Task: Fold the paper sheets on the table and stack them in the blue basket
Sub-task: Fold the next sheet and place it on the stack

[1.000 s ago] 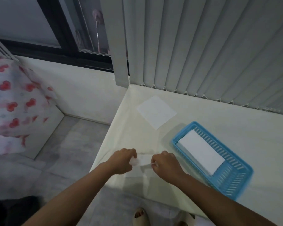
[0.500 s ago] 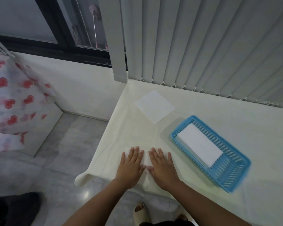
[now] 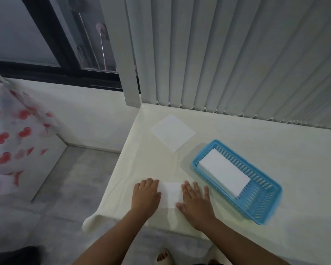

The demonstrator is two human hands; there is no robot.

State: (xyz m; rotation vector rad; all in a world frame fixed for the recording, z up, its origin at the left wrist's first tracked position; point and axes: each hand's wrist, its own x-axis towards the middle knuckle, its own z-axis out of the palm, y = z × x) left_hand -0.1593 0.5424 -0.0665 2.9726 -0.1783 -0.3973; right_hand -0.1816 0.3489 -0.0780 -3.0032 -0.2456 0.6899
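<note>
A folded white paper sheet [image 3: 170,194] lies flat near the table's front edge. My left hand [image 3: 146,196] presses flat on its left end and my right hand [image 3: 196,200] on its right end, fingers spread. A flat unfolded white sheet [image 3: 173,131] lies farther back, near the table's far left corner. The blue basket [image 3: 264,209] stands to the right of my hands. A stack of folded white sheets [image 3: 225,174] lies in its far half.
The table [image 3: 275,150] is covered by a cream cloth that hangs over the front left corner. Grey vertical blinds [image 3: 237,54] hang along its far edge. A cloth with red hearts [image 3: 11,140] is at the left, over the grey floor.
My hands went from pinching the folded sheet to lying flat on it. They then slid apart along it, uncovering its middle.
</note>
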